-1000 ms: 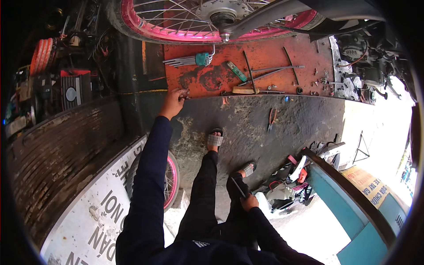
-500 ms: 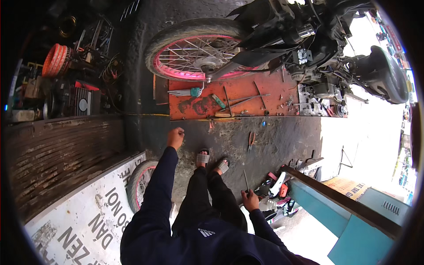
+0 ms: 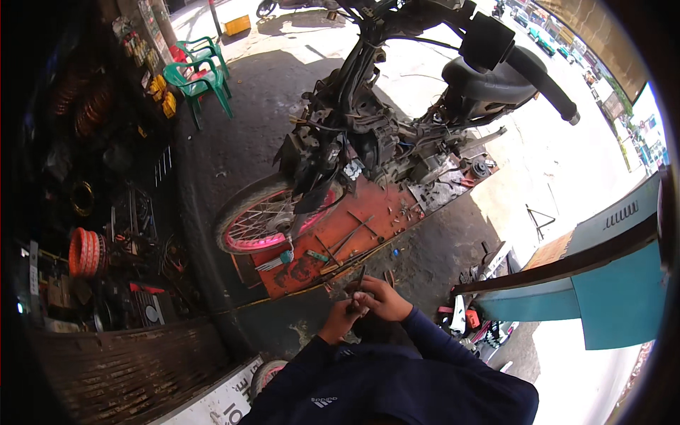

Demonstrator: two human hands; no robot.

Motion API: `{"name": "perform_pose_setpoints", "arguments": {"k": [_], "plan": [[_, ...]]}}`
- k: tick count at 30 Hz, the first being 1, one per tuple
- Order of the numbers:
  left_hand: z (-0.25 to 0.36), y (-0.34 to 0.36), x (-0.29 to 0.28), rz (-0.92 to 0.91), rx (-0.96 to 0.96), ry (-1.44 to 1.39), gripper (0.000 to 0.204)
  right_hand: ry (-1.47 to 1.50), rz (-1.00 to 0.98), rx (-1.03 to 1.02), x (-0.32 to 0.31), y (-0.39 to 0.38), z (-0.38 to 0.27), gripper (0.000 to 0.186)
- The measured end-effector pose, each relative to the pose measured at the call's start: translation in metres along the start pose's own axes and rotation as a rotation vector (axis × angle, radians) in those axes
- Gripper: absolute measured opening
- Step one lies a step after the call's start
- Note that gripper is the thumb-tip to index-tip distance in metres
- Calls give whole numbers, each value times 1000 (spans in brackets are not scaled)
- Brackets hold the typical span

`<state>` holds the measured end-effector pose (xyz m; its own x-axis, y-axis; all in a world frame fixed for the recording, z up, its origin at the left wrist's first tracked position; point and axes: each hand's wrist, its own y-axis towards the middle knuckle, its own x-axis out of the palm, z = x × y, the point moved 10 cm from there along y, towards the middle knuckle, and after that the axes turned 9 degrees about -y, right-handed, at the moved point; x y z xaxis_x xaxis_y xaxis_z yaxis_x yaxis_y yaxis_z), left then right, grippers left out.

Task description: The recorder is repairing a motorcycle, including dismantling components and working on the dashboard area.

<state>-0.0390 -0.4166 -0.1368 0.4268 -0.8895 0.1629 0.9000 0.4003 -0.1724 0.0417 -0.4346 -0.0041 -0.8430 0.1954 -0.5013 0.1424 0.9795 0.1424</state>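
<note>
Hands — a second ago well apart: the left reaching toward the orange board on the floor, the right low by the hip with a slim dark tool. Now both have come together in front of the chest. Left hand [image 3: 342, 314] and right hand [image 3: 382, 297] meet around a thin dark tool [image 3: 358, 281], its tip pointing up and away from the body. Fingers of both hands are curled about it; how tightly each grips cannot be told, since the hands overlap.

View — has swung up from the floor, so the whole stripped motorbike [image 3: 397, 134] now shows, standing on the orange board [image 3: 340, 241].

Reading — the reach to the board looks finished; work now appears to be on the held tool itself, close to the body.

Surroundings:
- Pink-rimmed wheel [image 3: 265, 216], at the board's left end.
- Loose hand tools [image 3: 347, 237] scattered on the board, just beyond the hands.
- Green plastic chairs [image 3: 202, 71], far off.
- Orange rings [image 3: 86, 251] on the dark shelves, left.
- Teal counter [image 3: 609, 290], right.

Obstructions — nothing between hands and board.
</note>
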Motion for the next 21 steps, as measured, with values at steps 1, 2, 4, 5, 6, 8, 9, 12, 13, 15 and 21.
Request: {"name": "perform_pose_setpoints", "arguments": {"k": [1,2,4,5,6,8,9,12,13,15,21], "plan": [[-10,4,-10,87,-245,-201,26,151,108,47,-37,20,6,33],[15,21,-18,62,-136,-40,28,269,178,81,-72,39,12,35],[44,41,-24,100,-38,-214,27,563,485,49,-165,77,26,41],[57,53,-30,150,44,-350,27,609,578,-15,-210,99,29,40],[60,64,-29,159,16,-350,27,634,630,-91,-252,124,29,39],[75,82,-36,236,122,-425,20,882,590,-210,-318,187,33,43],[74,88,-34,255,88,-432,20,956,551,-234,-344,219,35,43],[85,103,-34,372,140,-493,14,1251,441,-354,-399,305,39,31],[88,103,-33,411,157,-533,13,1207,448,-351,-410,321,43,29],[99,102,-31,468,194,-569,13,996,517,-315,-429,341,53,25],[103,99,-39,628,204,-734,15,-70,834,-227,-465,336,38,22]]}}
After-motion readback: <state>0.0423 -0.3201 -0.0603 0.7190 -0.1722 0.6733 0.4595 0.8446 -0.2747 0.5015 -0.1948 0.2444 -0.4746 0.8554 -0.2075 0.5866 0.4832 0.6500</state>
